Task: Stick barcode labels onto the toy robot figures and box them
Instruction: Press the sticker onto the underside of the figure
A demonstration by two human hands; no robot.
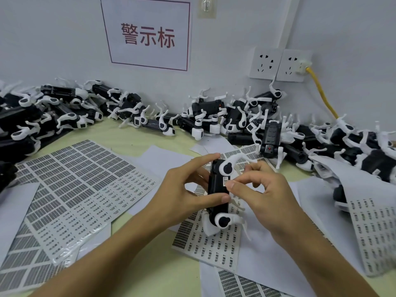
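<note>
Head view, left hand (184,189) gripping toy robot (217,189), right hand (263,189) pinching label (226,180) on its edge

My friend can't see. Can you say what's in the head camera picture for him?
A left hand holds a black-and-white toy robot figure while the right hand presses a small barcode label onto it. Label sheets cover the table, and more toy robots are piled along the wall.

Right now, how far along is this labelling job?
Early, by the look of it. In hand: the left hand holds one figure while the right hand presses a label onto it. Left: the pile along the wall; whether any are labelled is unclear. No box is visible.
</note>
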